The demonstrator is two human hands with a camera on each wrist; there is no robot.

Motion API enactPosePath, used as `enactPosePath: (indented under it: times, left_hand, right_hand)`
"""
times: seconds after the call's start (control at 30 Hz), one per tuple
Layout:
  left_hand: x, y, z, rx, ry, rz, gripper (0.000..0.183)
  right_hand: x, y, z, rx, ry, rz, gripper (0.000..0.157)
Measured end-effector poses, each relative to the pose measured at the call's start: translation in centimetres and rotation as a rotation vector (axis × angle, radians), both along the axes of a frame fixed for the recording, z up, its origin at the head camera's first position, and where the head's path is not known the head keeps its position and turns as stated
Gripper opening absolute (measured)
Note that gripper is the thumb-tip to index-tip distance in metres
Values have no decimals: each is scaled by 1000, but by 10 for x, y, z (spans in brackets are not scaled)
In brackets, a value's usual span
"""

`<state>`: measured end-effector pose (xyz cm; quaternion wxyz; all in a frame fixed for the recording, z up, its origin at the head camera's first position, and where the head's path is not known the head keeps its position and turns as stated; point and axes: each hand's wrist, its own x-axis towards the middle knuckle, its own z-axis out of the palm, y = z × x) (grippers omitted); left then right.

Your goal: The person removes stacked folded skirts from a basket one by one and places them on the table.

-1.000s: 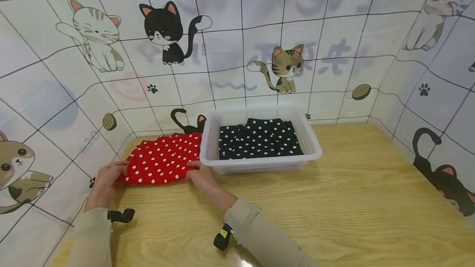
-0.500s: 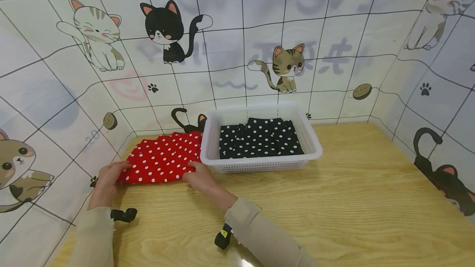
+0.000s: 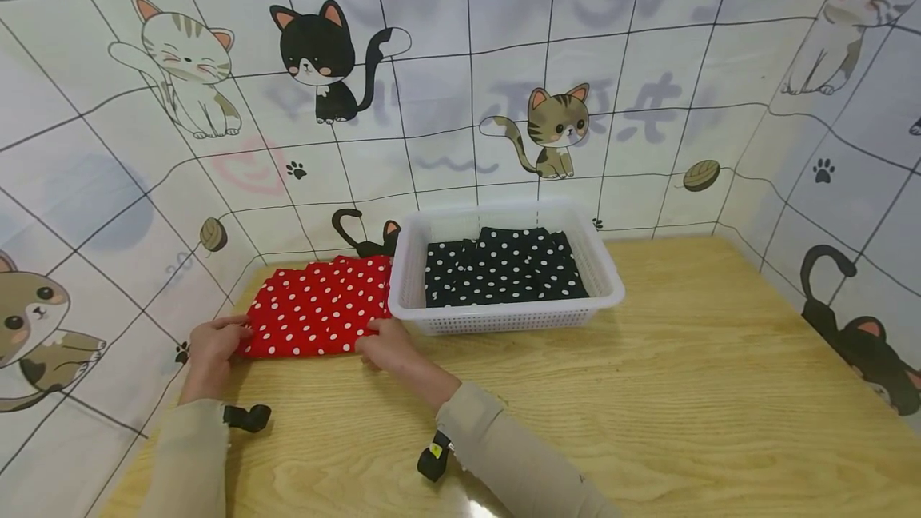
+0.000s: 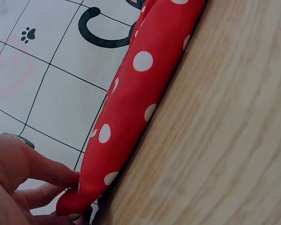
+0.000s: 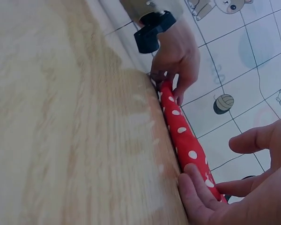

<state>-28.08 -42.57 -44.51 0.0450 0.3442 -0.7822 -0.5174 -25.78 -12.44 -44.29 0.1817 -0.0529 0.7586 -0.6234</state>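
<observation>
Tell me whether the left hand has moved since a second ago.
Yes, slightly. The left hand has slid right along the table edge, toward the white basket, holding the red cloth.

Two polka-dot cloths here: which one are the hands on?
The red polka-dot cloth, folded on the table left of the basket. The left hand and right hand grip its near corners; the black polka-dot cloth lies untouched inside the basket.

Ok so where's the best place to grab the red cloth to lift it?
Probably the two near corners of the red cloth, coming from the table's front edge. It lies flat and folded, so its near edge is the free one; the left hand and right hand already pinch there.
</observation>
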Motion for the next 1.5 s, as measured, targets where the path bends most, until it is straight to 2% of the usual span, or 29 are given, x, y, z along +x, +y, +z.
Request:
enactPosePath:
  times: [0.27,0.43,0.57,0.67,0.83,0.9,1.03,1.1,1.23,1.4,1.5]
  left_hand:
    - [2,3,1,-46,17,1,59]
    - [3,5,3,-33,23,11,62]
    - [3,8,10,-58,40,42,57]
    - [4,10,18,-43,65,71,55]
    - [5,20,34,-12,107,67,53]
    - [5,26,42,10,119,32,53]
    - [7,42,60,38,155,-63,55]
    - [10,53,70,-3,185,-116,55]
    - [21,80,88,-158,269,-187,52]
    - [32,113,105,-359,381,-186,45]
    - [34,132,113,-399,439,-188,44]
  right_hand:
    - [4,2,5,33,14,47,58]
    - [6,0,6,58,78,63,56]
    - [11,-2,12,158,149,113,58]
    - [19,-2,22,191,193,157,55]
    - [27,5,51,15,266,187,43]
    - [29,13,65,-75,308,195,40]
    - [32,38,89,-179,407,203,36]
    - [32,52,99,-217,439,204,34]
    - [28,80,113,-236,483,164,31]
    - [16,124,117,-223,558,70,33]
    - [6,154,117,-193,589,18,34]
